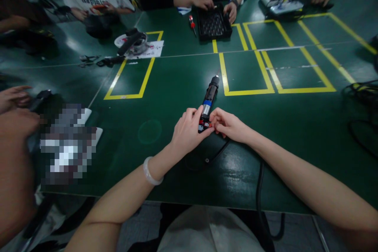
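A black cylindrical tool (210,92) with a blue band, a silver section and a thin metal tip lies over the green table, its tip pointing away from me. My left hand (189,130) is wrapped round its near end from the left, thumb below. Small red parts show at that end between my hands. Against them from the right, my right hand (226,125) has its fingers curled and pinched. What exactly the right fingertips hold is too small to tell. A black cable (220,150) shows just below my hands.
Yellow tape outlines (249,93) mark the green table (177,82). Across it, a person's hands are at a black tray (214,35), beside a red screwdriver (192,23). A headset-like device (134,43) lies on paper. Another person's hands are at left; cables (363,90) lie at right.
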The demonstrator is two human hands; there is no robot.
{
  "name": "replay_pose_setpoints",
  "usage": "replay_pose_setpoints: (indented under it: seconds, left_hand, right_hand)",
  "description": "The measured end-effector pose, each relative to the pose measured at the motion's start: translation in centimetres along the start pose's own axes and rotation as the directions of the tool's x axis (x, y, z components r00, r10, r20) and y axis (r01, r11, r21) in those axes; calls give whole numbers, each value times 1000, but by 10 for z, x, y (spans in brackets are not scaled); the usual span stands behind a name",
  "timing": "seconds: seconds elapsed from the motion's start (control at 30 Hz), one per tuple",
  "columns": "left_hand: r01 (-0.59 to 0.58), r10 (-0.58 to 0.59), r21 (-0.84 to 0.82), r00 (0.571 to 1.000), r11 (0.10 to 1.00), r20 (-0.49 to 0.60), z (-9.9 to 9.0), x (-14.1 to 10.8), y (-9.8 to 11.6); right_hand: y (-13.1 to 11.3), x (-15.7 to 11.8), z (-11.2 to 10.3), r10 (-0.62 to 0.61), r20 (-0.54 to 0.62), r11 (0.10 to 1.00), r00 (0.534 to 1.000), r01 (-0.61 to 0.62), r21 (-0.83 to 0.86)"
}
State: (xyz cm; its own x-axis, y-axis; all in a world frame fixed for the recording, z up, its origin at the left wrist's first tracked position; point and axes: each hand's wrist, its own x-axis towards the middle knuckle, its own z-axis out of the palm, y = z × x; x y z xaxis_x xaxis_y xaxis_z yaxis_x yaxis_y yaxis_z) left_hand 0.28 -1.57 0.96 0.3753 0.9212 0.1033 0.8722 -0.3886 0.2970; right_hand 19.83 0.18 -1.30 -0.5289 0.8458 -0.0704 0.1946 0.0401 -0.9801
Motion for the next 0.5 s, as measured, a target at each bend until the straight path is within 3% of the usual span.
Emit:
replay_pose_setpoints:
  seconds: [0.27, 0.5]
  left_hand:
    - [-6, 3, 123, 1000, 992, 25, -5, 3, -1]
    - [6, -17, 208, 999, 978, 50, -17, 0, -19]
  right_hand:
    - [-7, -1, -4, -10, 3, 997, 1000, 10, -73]
    - [-1, 5, -26, -84, -154, 980, 985, 53, -194]
